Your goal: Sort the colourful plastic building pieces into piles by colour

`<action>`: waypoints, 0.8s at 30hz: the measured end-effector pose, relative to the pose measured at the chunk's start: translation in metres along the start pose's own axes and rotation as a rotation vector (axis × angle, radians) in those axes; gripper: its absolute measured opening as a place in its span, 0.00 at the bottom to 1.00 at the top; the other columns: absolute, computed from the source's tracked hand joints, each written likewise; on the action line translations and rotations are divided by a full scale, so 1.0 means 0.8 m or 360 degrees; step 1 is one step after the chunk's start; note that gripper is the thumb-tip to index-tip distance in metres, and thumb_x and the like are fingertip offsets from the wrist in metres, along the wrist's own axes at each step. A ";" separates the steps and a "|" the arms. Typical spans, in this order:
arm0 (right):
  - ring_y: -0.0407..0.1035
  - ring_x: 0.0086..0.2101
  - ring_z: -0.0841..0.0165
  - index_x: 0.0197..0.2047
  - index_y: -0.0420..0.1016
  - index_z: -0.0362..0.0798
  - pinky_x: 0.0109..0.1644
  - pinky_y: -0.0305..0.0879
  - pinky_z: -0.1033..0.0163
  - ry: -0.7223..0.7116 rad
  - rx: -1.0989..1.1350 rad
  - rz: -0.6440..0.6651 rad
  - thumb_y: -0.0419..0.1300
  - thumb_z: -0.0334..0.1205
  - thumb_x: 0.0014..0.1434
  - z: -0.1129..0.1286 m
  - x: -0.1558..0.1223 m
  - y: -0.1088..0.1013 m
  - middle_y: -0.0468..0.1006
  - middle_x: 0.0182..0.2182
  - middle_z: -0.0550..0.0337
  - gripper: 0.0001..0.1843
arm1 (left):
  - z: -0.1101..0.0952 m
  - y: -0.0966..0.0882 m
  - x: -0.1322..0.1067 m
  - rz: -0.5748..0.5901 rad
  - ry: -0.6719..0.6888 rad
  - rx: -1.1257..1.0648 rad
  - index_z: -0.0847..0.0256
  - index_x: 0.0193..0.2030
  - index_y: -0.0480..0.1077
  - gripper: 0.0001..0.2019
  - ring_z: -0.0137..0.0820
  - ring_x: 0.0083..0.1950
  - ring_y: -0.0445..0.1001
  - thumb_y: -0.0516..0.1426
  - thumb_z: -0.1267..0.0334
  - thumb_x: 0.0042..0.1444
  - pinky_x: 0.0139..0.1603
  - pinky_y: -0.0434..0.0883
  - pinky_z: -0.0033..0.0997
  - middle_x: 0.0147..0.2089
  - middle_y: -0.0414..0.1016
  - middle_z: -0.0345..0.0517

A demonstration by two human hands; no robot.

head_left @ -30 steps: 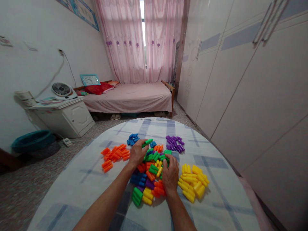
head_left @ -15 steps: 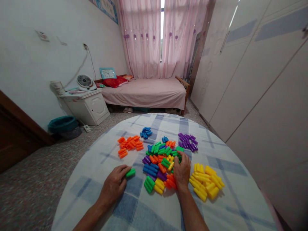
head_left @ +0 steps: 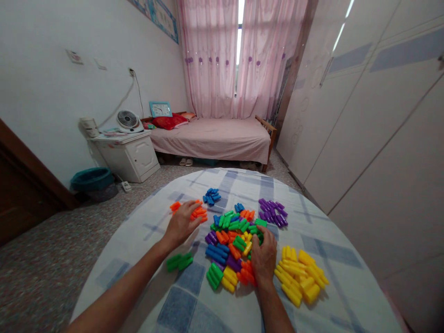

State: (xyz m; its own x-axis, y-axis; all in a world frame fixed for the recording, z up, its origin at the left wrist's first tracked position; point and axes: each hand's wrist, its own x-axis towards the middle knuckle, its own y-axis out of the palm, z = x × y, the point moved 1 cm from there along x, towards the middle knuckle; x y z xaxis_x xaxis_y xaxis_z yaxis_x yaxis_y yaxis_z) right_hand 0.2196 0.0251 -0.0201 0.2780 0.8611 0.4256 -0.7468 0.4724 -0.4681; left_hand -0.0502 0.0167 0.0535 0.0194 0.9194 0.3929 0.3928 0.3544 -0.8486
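Observation:
A mixed pile of coloured plastic pegs [head_left: 232, 240] lies in the middle of a round table [head_left: 312, 222] with a blue checked cloth. My left hand [head_left: 182, 224] hovers over the table with fingers spread, just in front of the orange pegs [head_left: 196, 212], holding nothing. Below it two green pegs [head_left: 178, 262] lie on the cloth. My right hand [head_left: 263, 254] rests on the right edge of the mixed pile, fingers curled onto green pegs; what they hold I cannot make out. Sorted groups: blue pegs [head_left: 211, 196], purple pegs [head_left: 272, 212], yellow pegs [head_left: 301, 275].
Beyond the table a bed [head_left: 215, 138] with a pink cover stands under pink curtains. A white cabinet [head_left: 126, 155] with a fan [head_left: 127, 121] is at the left, a teal basin [head_left: 90, 178] on the floor beside it. Wardrobe doors [head_left: 364, 106] line the right wall.
My left hand carried a green peg from the pile to the cloth at the front left, let it go there, and has moved back up towards the orange pegs. My right hand stayed on the pile.

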 end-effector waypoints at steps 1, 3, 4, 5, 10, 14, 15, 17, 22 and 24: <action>0.63 0.47 0.58 0.46 0.70 0.44 0.54 0.57 0.53 -0.0002 0.0007 0.0000 0.48 0.43 0.57 0.000 0.000 0.000 0.71 0.44 0.50 0.19 | -0.001 0.008 0.024 0.0074 0.0006 0.0106 0.61 0.58 0.64 0.23 0.41 0.62 0.63 0.54 0.59 0.56 0.62 0.62 0.41 0.61 0.63 0.55; 0.63 0.47 0.59 0.46 0.70 0.44 0.54 0.57 0.53 -0.0010 0.0023 0.0001 0.48 0.43 0.57 0.000 0.000 0.000 0.71 0.44 0.50 0.19 | -0.001 0.023 0.067 0.0264 -0.0063 0.0314 0.61 0.63 0.57 0.30 0.44 0.63 0.61 0.57 0.59 0.53 0.60 0.63 0.42 0.65 0.57 0.58; 0.63 0.47 0.59 0.46 0.70 0.44 0.54 0.57 0.53 -0.0013 0.0030 0.0001 0.48 0.43 0.57 -0.001 -0.001 0.000 0.71 0.44 0.50 0.18 | 0.001 0.031 0.086 0.0384 -0.0105 0.0398 0.59 0.65 0.54 0.34 0.45 0.63 0.62 0.58 0.58 0.51 0.58 0.64 0.42 0.66 0.56 0.58; 0.63 0.47 0.59 0.46 0.70 0.44 0.54 0.57 0.53 -0.0014 0.0036 0.0002 0.48 0.43 0.57 -0.001 -0.001 0.000 0.71 0.44 0.50 0.18 | 0.003 0.038 0.102 0.0495 -0.0143 0.0462 0.57 0.66 0.51 0.37 0.46 0.62 0.63 0.59 0.57 0.49 0.57 0.65 0.43 0.66 0.55 0.58; 0.63 0.47 0.60 0.46 0.70 0.44 0.55 0.57 0.54 -0.0016 0.0049 -0.0003 0.48 0.42 0.58 -0.001 -0.003 0.001 0.71 0.44 0.51 0.17 | 0.021 0.065 0.147 0.0779 -0.0199 0.0526 0.55 0.66 0.49 0.46 0.49 0.57 0.68 0.64 0.57 0.40 0.51 0.69 0.42 0.62 0.61 0.57; 0.63 0.48 0.61 0.47 0.70 0.44 0.56 0.56 0.55 -0.0006 0.0058 0.0009 0.48 0.41 0.58 -0.002 -0.005 0.002 0.71 0.45 0.51 0.17 | 0.033 0.079 0.164 0.0895 -0.0181 0.0485 0.57 0.66 0.49 0.47 0.46 0.55 0.70 0.65 0.58 0.39 0.49 0.69 0.38 0.58 0.66 0.57; 0.62 0.49 0.61 0.47 0.70 0.45 0.56 0.56 0.55 0.0000 0.0061 0.0009 0.48 0.41 0.58 -0.002 -0.005 0.002 0.71 0.46 0.51 0.17 | 0.034 0.082 0.166 0.0905 -0.0171 0.0472 0.58 0.66 0.50 0.46 0.45 0.55 0.70 0.65 0.58 0.39 0.50 0.69 0.37 0.58 0.66 0.57; 0.62 0.49 0.61 0.47 0.70 0.45 0.57 0.56 0.55 0.0014 0.0067 0.0013 0.48 0.41 0.58 -0.002 -0.006 0.002 0.71 0.46 0.51 0.17 | 0.034 0.087 0.171 0.0897 -0.0152 0.0449 0.58 0.66 0.50 0.45 0.44 0.55 0.70 0.64 0.58 0.40 0.51 0.68 0.36 0.58 0.66 0.56; 0.63 0.49 0.60 0.47 0.70 0.46 0.56 0.56 0.53 0.0044 0.0101 0.0010 0.49 0.41 0.57 -0.001 -0.005 0.002 0.72 0.46 0.51 0.17 | 0.020 0.101 0.182 0.0827 -0.0104 0.0407 0.56 0.65 0.51 0.42 0.42 0.55 0.70 0.63 0.58 0.42 0.50 0.68 0.34 0.57 0.67 0.52; 0.63 0.49 0.60 0.47 0.70 0.46 0.56 0.56 0.53 0.0047 0.0109 0.0011 0.49 0.41 0.57 0.000 -0.006 0.002 0.72 0.47 0.51 0.17 | 0.010 0.107 0.188 0.0808 -0.0081 0.0398 0.55 0.64 0.52 0.41 0.42 0.55 0.70 0.62 0.58 0.42 0.50 0.68 0.33 0.57 0.68 0.51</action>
State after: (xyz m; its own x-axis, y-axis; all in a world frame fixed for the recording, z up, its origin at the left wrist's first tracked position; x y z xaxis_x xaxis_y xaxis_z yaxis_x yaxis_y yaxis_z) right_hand 0.2175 0.0220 -0.0227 0.2895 0.8701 0.3990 -0.7882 0.4532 -0.4164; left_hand -0.0206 0.1869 0.0374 0.1023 0.9899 -0.0983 0.1161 -0.1101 -0.9871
